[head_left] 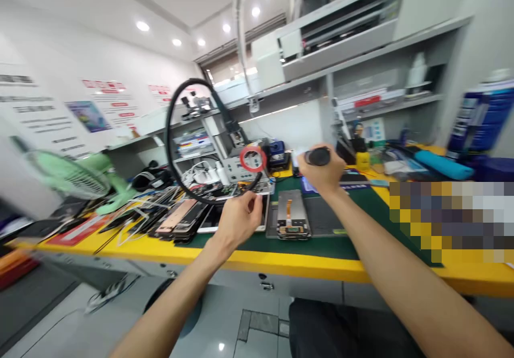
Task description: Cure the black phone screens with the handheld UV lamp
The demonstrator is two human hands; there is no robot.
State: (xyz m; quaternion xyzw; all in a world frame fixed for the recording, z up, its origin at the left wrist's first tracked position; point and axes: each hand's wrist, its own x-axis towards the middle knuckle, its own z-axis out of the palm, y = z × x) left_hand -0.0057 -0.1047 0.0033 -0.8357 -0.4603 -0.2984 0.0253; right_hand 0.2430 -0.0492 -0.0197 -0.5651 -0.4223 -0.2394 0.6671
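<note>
My right hand [324, 173] is closed around a black handle with a round end [318, 156], held up over the back of the green mat [333, 245]. What sort of tool it belongs to is hidden by the fist. My left hand [239, 216] has its fingers pinched together above a white-framed tablet [209, 220]; anything between the fingertips is too small or hidden to name. Between my hands lies an opened phone part [293, 216] with an orange flex cable, on a dark plate. A black hose [167, 133] loops up behind my left hand, near a red ring [252, 159].
Stacked phones [180, 221] and tangled cables [136, 216] cover the bench's left side, beside a green fan [94, 173]. A grey control unit [239, 169] stands at the back. At right are a cyan roll [444, 164], a yellow bottle [362, 161] and a blue can [482, 117].
</note>
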